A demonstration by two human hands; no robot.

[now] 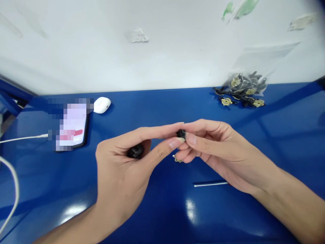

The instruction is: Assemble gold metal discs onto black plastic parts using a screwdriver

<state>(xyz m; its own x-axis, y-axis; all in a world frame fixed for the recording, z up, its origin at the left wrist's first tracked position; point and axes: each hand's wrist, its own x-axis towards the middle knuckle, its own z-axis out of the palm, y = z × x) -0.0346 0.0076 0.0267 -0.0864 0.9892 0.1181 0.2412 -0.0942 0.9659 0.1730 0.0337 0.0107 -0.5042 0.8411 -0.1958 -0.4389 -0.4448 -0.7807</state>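
Note:
Between the fingertips of both hands is a small black plastic part [181,134]. My left hand [127,162] pinches its left side with thumb and forefinger, and a second black piece [135,151] sits tucked in that palm, mostly hidden by the fingers. From the other side my right hand [218,145] grips the small part with thumb and forefinger, its other fingers curled beneath. A gold toothed disc [178,159] shows just under the right fingertips; whether it is held or lies on the table I cannot tell. A thin metal rod [210,184] lies below the right hand, its right end hidden.
On the blue table [157,108], a phone [73,127] with a white cable [25,138] lies left beside a white earbud case [102,105]. At the back right, a clear plastic bag [254,81] and several black parts with gold discs [226,101] lie against the white wall [177,61].

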